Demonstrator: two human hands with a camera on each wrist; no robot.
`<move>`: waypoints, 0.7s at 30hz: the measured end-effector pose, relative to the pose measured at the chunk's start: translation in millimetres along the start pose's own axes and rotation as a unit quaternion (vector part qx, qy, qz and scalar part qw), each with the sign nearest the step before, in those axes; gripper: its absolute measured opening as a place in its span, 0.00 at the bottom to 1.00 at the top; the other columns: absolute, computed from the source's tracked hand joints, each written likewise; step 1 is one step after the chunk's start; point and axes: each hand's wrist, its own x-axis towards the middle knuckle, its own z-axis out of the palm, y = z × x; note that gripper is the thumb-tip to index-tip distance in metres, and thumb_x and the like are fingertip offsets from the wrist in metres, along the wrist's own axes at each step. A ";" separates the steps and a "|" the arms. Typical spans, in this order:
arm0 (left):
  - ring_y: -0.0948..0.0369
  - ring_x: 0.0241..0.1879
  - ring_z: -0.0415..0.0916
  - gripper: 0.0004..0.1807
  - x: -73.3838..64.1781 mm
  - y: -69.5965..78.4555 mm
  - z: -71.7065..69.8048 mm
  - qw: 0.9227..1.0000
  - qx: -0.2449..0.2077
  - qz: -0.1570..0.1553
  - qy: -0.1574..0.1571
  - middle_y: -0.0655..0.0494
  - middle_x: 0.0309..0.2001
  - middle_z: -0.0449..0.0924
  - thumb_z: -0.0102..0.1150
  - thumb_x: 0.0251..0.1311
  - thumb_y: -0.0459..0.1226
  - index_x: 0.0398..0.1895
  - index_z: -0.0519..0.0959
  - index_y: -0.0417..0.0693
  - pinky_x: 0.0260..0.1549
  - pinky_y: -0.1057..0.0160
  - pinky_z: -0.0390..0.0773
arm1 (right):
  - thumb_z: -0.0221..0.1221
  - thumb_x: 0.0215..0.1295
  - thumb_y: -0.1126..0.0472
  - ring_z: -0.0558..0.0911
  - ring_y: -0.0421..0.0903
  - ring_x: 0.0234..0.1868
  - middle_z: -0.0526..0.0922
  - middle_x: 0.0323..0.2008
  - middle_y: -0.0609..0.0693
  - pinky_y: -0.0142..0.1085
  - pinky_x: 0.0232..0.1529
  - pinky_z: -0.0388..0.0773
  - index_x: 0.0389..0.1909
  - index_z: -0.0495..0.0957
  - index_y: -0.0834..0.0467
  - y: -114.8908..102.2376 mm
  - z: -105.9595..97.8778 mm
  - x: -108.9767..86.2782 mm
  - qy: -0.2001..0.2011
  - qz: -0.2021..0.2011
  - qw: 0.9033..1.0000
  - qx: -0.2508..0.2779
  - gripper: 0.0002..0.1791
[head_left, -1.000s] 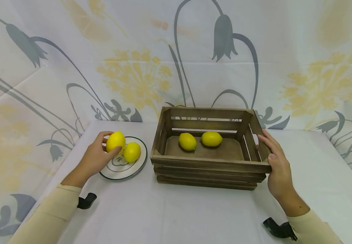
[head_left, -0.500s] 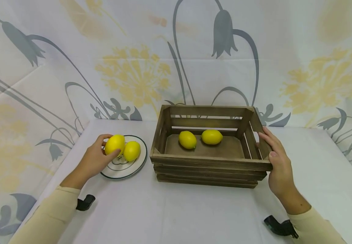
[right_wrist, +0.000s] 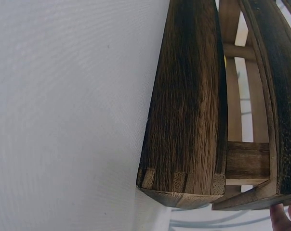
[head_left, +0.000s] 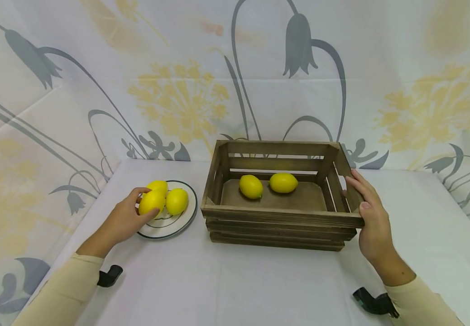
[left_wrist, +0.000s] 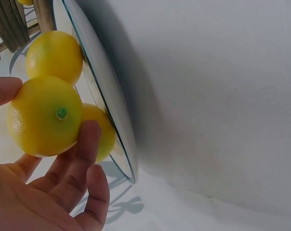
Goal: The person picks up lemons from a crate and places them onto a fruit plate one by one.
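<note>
My left hand (head_left: 127,217) pinches a lemon (head_left: 152,203) between thumb and fingers, over the left part of a white plate (head_left: 165,233) with a dark rim. In the left wrist view this lemon (left_wrist: 44,115) sits in front of two others. Of those two, one lemon (head_left: 176,201) lies on the plate to its right, and another lemon (head_left: 158,185) shows just behind it. My right hand (head_left: 375,226) holds the right end of a brown wooden crate (head_left: 280,219), fingers at its handle hole. Only fingertips (right_wrist: 280,217) of that hand show in the right wrist view.
Two lemons lie inside the crate, a left lemon (head_left: 251,187) and a right lemon (head_left: 283,183). Plate and crate stand on a white tablecloth (head_left: 235,285). Behind them hangs a flower-patterned cloth (head_left: 182,104).
My left hand has shifted slightly toward me with a lemon in it, and a lemon behind it now shows on the plate. My right hand stays on the crate.
</note>
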 end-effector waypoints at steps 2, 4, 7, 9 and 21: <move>0.50 0.42 0.72 0.40 -0.5 -1.7 0.4 1.000 0.005 0.000 -0.002 0.35 0.55 0.68 0.52 0.57 0.58 0.66 0.53 0.48 0.35 0.61 0.74 | 0.32 0.70 0.61 0.58 0.49 0.69 0.60 0.66 0.63 0.29 0.67 0.50 0.59 0.67 0.69 -0.2 -0.1 0.2 -0.001 0.001 1.000 0.001 0.25; 0.49 0.44 0.72 0.40 -0.4 -2.7 1.0 1.000 0.010 0.001 -0.005 0.34 0.56 0.68 0.52 0.57 0.58 0.66 0.53 0.48 0.37 0.59 0.74 | 0.32 0.70 0.61 0.57 0.49 0.70 0.60 0.66 0.63 0.29 0.67 0.50 0.59 0.67 0.69 -0.6 -0.3 0.3 0.000 0.004 1.000 0.003 0.25; 0.48 0.46 0.72 0.40 0.3 -2.6 2.2 1.000 0.016 0.004 -0.009 0.34 0.57 0.68 0.52 0.56 0.58 0.65 0.54 0.48 0.38 0.56 0.75 | 0.33 0.70 0.61 0.57 0.49 0.70 0.60 0.66 0.63 0.29 0.67 0.49 0.59 0.67 0.69 -1.2 -0.3 0.2 0.000 0.008 1.000 0.006 0.25; 0.49 0.47 0.72 0.39 0.7 -2.0 3.1 1.000 0.022 0.008 -0.011 0.36 0.57 0.68 0.53 0.56 0.57 0.65 0.55 0.48 0.39 0.55 0.75 | 0.33 0.70 0.60 0.57 0.49 0.70 0.60 0.66 0.63 0.29 0.67 0.49 0.59 0.66 0.69 -1.5 -0.2 -0.1 0.000 0.010 1.000 0.010 0.25; 0.52 0.43 0.73 0.39 -0.4 -7.3 5.0 0.999 0.035 0.010 -0.011 0.40 0.51 0.74 0.54 0.55 0.57 0.64 0.56 0.48 0.37 0.58 0.74 | 0.33 0.70 0.60 0.56 0.50 0.70 0.59 0.66 0.63 0.29 0.68 0.49 0.59 0.66 0.70 1.2 0.4 0.2 -0.001 0.015 1.000 0.025 0.25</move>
